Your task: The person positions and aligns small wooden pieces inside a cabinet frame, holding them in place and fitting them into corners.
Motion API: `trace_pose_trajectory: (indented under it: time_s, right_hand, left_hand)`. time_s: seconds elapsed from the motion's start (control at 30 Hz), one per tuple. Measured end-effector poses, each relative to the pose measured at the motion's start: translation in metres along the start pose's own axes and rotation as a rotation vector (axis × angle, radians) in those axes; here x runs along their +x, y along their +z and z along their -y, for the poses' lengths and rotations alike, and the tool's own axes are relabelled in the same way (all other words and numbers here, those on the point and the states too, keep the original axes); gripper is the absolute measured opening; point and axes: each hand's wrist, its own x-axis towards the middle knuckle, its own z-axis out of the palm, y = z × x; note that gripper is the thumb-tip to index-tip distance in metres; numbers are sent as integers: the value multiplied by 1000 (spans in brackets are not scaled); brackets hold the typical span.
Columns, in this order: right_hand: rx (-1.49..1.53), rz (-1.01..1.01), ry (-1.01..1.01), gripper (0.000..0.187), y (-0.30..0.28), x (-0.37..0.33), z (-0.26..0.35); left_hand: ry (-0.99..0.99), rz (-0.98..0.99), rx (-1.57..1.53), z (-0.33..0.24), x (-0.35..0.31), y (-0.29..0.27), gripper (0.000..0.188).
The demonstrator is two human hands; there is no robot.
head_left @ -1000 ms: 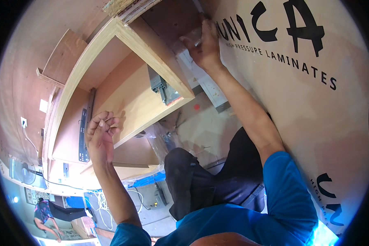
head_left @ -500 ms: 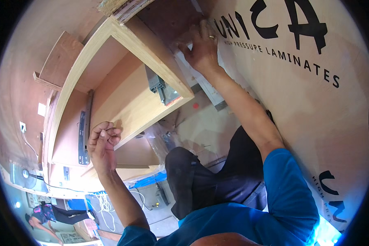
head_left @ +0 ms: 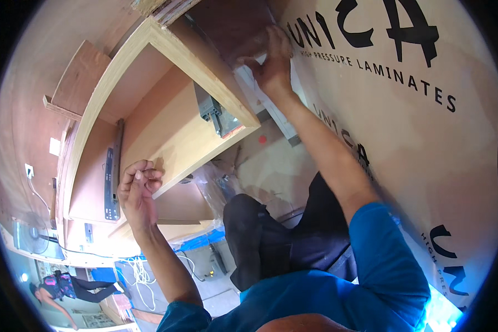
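My left hand point(head_left: 140, 191) is raised in front of the wooden cabinet frame point(head_left: 205, 72), fingers curled in and thumb against them. Whatever the pinch holds, if anything, is too small to make out. Beside that hand, a dark metal drawer slide point(head_left: 112, 182) is fixed upright to the cabinet's inner side. My right hand point(head_left: 274, 66) reaches to the far side, between the cabinet and a lettered plywood sheet. Its thumb and fingers are apart, over the upper end of a long pale strip point(head_left: 285, 126). A grey metal bracket-like fitting point(head_left: 209, 108) sits inside the cabinet's near corner.
The big plywood sheet point(head_left: 393, 144) with black lettering stands along my right. Clear plastic wrap point(head_left: 210, 182) lies under the cabinet. White cable point(head_left: 142, 279) is heaped at lower left, near a standing fan point(head_left: 34, 235). Another person point(head_left: 61, 288) is in the background there.
My right hand has shifted slightly nearer and its thumb is now over the pale strip's upper end. The left hand keeps its pinch almost unmoved. The view has tilted a little.
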Motion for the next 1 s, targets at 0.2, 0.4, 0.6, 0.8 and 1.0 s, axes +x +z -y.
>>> trace_pose_trajectory:
  time_s: [0.2, 0.4, 0.6, 0.8, 1.0]
  right_hand:
    - [166, -107, 147, 77, -5, -8, 2]
    - [402, -233, 281, 57, -23, -23, 24]
    - [329, -106, 398, 42, -95, -94, 29]
    - [67, 154, 339, 35, -167, -134, 48]
    - [-66, 160, 180, 38, -237, -161, 80]
  left_hand:
    - [3, -50, 112, 2, -6, -1, 26]
    - [52, -48, 135, 9, -4, 3, 27]
    - [61, -57, 144, 6, -9, 1, 28]
    - [88, -56, 156, 7, -3, 3, 27]
    - [301, -78, 115, 22, -14, -1, 19]
